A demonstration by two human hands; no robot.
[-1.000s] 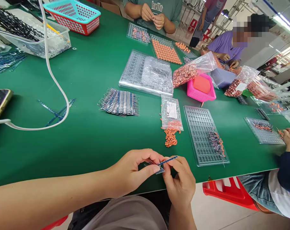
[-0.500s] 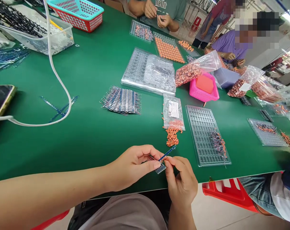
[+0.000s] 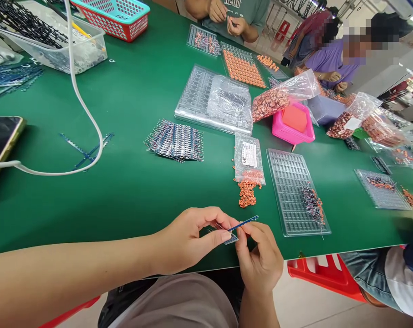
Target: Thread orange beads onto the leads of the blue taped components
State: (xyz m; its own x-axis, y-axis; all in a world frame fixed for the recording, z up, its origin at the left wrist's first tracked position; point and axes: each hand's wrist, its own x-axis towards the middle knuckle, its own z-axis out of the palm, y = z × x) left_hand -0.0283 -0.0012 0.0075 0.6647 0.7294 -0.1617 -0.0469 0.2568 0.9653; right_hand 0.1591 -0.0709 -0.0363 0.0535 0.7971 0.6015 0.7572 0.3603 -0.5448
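Observation:
Near the table's front edge, my left hand (image 3: 199, 237) is closed on a blue strip (image 3: 243, 223) with a small pale grid-like piece (image 3: 231, 239) beneath it. My right hand (image 3: 261, 253) pinches at the right side of these parts; what lies between its fingertips is too small to make out. Just beyond the hands is a pile of small orange rings (image 3: 247, 195), spilling from a labelled clear bag (image 3: 250, 157). A stack of blue-and-silver strips (image 3: 175, 141) lies farther left. To the right, a clear ribbed tray (image 3: 288, 191) holds a cluster of orange-tipped wired parts (image 3: 313, 205).
A white cable (image 3: 86, 107) curves over the green table (image 3: 131, 196) at left, near a phone (image 3: 3, 141). Stacked clear trays (image 3: 192, 98) and a pink basket (image 3: 293, 132) stand farther back. Other people sit across the table and at right.
The blue strip between my hands has swung lower and more level, its free end shifting right. Both hands stay nearly in place, fingers still closed. The view has shifted slightly.

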